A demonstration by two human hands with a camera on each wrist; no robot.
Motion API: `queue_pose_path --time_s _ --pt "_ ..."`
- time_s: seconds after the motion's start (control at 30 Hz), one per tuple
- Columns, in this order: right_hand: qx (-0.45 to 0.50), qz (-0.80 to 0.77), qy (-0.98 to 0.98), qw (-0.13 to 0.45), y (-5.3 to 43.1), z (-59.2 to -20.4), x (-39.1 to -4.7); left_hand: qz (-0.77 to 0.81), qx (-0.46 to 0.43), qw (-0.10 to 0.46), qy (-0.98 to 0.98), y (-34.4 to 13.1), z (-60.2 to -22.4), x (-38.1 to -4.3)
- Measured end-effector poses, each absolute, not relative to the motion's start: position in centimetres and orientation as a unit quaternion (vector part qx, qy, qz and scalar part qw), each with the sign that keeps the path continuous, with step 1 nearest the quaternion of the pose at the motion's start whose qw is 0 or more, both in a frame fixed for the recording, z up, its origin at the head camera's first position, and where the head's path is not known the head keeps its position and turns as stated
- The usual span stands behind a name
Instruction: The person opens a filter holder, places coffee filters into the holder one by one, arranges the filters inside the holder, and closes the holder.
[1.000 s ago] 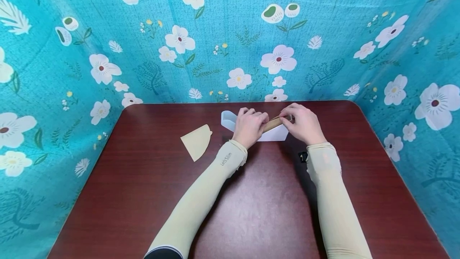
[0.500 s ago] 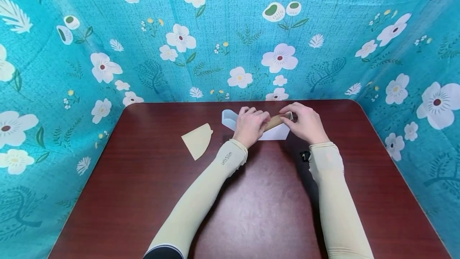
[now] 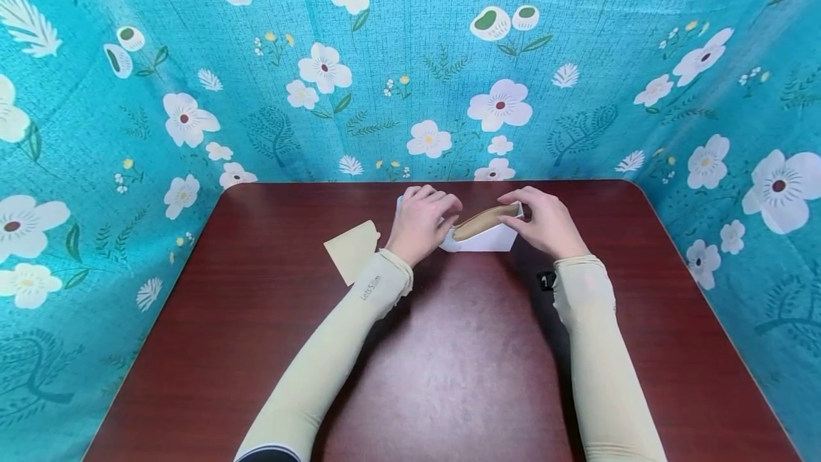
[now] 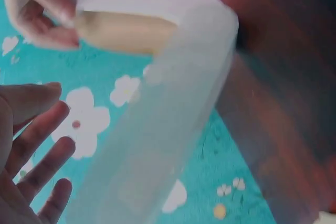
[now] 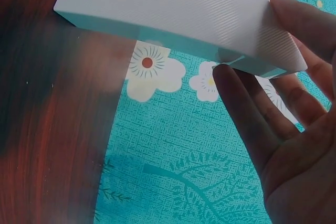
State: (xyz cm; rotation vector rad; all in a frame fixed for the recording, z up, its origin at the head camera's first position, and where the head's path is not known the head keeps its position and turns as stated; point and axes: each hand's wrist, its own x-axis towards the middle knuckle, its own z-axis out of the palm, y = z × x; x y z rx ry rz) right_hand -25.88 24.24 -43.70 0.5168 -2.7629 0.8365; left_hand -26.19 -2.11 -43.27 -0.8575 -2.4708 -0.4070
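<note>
along the left sleeve runs "lets slim", left grip spread, right grip pinching white box.

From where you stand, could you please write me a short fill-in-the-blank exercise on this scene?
The person's ____ hand holds the white ribbed box.
The flat tan wedge-shaped piece lies nearer the ____ hand.
Behind the dark red table, the turquoise cloth is patterned with leaves and white ____.
Missing words: right; left; flowers.

Counter tally
White box, one; translucent flap, one; tan bundle, one; loose tan sheet, one; hands, two; sleeves, two
</note>
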Motion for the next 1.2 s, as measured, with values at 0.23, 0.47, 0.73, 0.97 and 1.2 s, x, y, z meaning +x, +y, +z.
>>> queue_pose_path --time_s 0.23,0.47,0.73,0.97,1.2 --pt "0.184 0.287 -0.935 0.102 24.3 -43.8 -25.8 -0.189 -0.285 0.178 -0.923 -6.7 -43.0 -26.2" --pt "0.18 0.29 -0.935 0.101 24.8 -43.8 -25.7 -0.268 -0.238 0.082 -0.93 -9.1 -43.9 -26.8" --pt "0.165 0.294 -0.937 0.092 24.5 -44.0 -26.0 -0.344 -0.238 0.041 -0.907 -9.7 -44.0 -27.3" --pt "0.165 0.307 -0.933 0.085 24.4 -44.2 -26.1 -0.374 -0.237 0.025 -0.896 -10.2 -44.6 -27.9" --pt "0.168 0.299 -0.936 0.082 24.3 -44.4 -26.2 -0.381 -0.241 0.027 -0.892 -10.3 -44.9 -27.9"
